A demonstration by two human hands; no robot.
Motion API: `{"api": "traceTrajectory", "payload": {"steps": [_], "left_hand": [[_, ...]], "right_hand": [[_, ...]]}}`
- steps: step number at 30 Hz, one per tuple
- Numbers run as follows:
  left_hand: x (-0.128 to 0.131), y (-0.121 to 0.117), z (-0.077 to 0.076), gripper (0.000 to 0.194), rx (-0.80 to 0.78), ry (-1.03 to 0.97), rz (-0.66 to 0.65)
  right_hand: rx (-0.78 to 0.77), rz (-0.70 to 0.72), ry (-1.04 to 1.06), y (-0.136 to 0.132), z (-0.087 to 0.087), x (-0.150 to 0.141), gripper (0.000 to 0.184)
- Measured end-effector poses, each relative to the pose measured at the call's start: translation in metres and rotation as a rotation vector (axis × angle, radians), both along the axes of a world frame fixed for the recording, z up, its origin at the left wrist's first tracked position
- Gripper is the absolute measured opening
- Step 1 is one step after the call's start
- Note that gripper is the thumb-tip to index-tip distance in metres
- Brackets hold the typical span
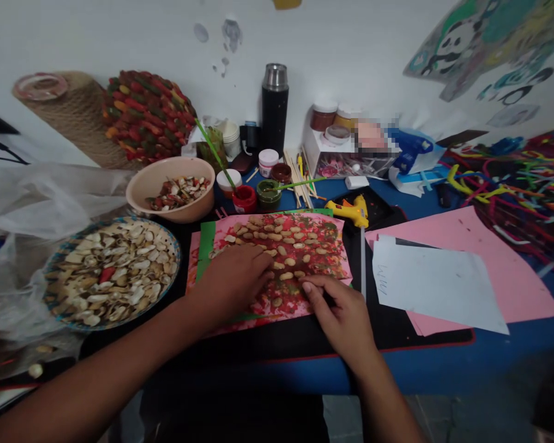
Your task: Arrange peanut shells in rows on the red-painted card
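Observation:
My left hand (pixel 235 280) reaches over the left part of a pink sheet (pixel 277 317) smeared with red and green paint. Its fingers are loosely bent and rest among the peanut shells (pixel 282 251) laid in rows there; the thumb is hidden. At the sheet's lower right is my right hand (pixel 344 311), thumb and forefinger drawn together beside a shell. Whatever lies between those fingertips is too small to make out. More shells fill a round woven tray (pixel 178 258) to the left.
Behind the sheet stand a red paint jar (pixel 244 200), a green paint jar (pixel 269 195) and a pink basin (pixel 136 194) of shells. A yellow glue gun (pixel 353 211) lies right of them. White paper (pixel 438 283) covers pink sheets; a black flask (pixel 274 104) stands by the wall.

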State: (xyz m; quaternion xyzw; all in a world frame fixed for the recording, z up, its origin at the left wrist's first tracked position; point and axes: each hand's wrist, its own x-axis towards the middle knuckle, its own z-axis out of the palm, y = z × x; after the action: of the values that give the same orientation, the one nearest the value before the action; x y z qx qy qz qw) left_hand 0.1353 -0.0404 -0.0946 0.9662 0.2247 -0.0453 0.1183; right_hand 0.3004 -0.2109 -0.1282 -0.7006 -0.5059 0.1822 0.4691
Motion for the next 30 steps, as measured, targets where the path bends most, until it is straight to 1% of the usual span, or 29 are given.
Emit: {"api": "traceTrajectory", "payload": {"steps": [4,8,9,11,13,15,17,19,23,25,27,30], "left_hand": [[-0.004,0.002,-0.002,0.017,0.002,-0.045,-0.019],[-0.016,0.000,0.005,0.015,0.002,-0.184,-0.003],[-0.019,-0.003,0.007,0.015,0.006,-0.222,-0.029],[-0.025,-0.012,0.006,0.012,0.020,-0.275,-0.138],[-0.029,-0.023,0.001,0.012,0.054,-0.285,-0.266],[-0.031,-0.031,-0.008,0.020,0.098,-0.281,-0.342],[-0.032,-0.035,-0.017,0.024,0.134,-0.281,-0.361],[-0.034,-0.035,-0.025,0.022,0.154,-0.292,-0.362],[-0.039,-0.030,-0.029,0.016,0.147,-0.309,-0.350],[-0.042,-0.029,-0.028,0.015,0.140,-0.323,-0.341],[-0.045,-0.029,-0.028,0.012,0.140,-0.329,-0.337],[-0.047,-0.029,-0.028,0.007,0.140,-0.309,-0.329]], "right_hand": [[-0.004,-0.029,0.025,0.000,-0.002,0.001,0.018],[-0.006,-0.081,0.104,0.000,-0.003,0.001,0.021],[-0.003,-0.100,0.137,0.000,-0.002,0.001,0.023],[-0.003,-0.143,0.212,-0.001,0.001,0.001,0.027],[-0.015,-0.181,0.299,-0.002,0.005,0.002,0.032],[-0.030,-0.202,0.389,-0.004,0.009,0.004,0.037],[-0.030,-0.223,0.454,-0.007,0.012,0.009,0.042],[-0.026,-0.258,0.472,-0.011,0.014,0.018,0.044],[-0.039,-0.346,0.468,-0.015,0.014,0.040,0.047],[-0.080,-0.328,0.446,-0.013,0.012,0.050,0.048],[-0.136,-0.279,0.356,-0.009,0.009,0.058,0.047],[-0.181,-0.259,0.088,0.002,0.004,0.069,0.039]]}}
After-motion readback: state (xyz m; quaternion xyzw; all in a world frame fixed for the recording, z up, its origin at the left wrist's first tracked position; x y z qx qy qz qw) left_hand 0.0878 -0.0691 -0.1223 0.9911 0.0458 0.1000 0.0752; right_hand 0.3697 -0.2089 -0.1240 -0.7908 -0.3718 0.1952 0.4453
